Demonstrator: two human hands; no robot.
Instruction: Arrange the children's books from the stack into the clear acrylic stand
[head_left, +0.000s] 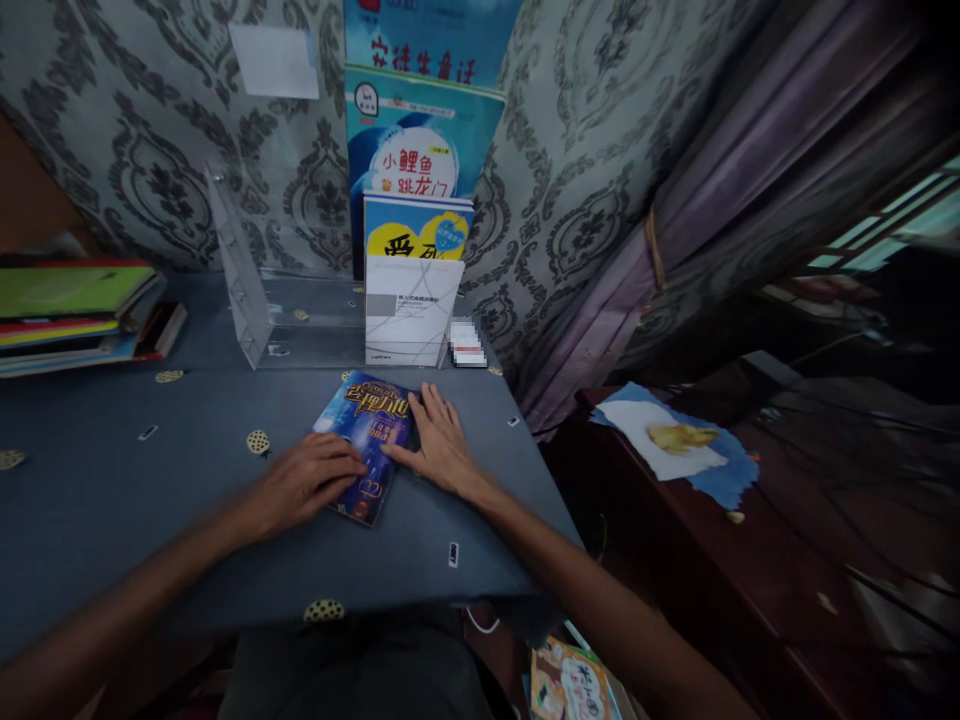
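Note:
A blue and purple paperback book [382,432] with golden title lettering and the number 22 lies slightly turned on the grey-blue tablecloth. My left hand [304,480] is at its left edge, with the fingers bent together over the cover and the thumb by the lower edge. At the opposite edge, my right hand [442,440] rests with its fingers stretched out and its thumb spread onto the cover. Just behind the book stands a clear acrylic rack [244,290]. A white booklet [412,312] stands in its right part, before a yellow and blue book [409,222].
Taller teal picture books [427,110] rise behind the rack against the patterned wall. A book stack [67,310] occupies the table's left. Right of the table are a purple curtain [600,270] and a dark red cabinet [720,560] with cables. Another book [574,685] lies low beside the table.

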